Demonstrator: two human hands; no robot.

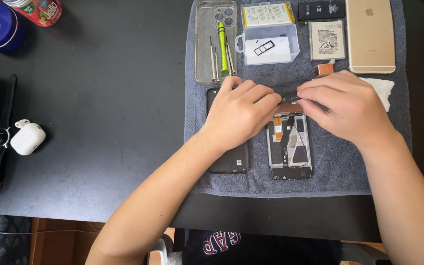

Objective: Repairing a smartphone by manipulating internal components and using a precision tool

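While both hands pinch above, opened phone [289, 147], backless, black frame, orange flex strips.

Opened phone [289, 147] sits on the towel [339, 167], back cover [229, 159] just left of it — clear case [207, 49] holding screwdrivers [222, 49] behind, batteries [327, 40] further right, earbud case [27, 138] way off left.

Left hand [239, 115]: bare, no ring, no glove; nails cut short.
Right hand [342, 105]: bare as well, no ring or watch at the wrist.
Forearms: both uncovered all the way to the lower edge of the frame; no sleeves, bands or bracelets show.
Shirt [222, 245]: dark navy, seen at the bottom centre of the frame, with red letters edged in white across it.
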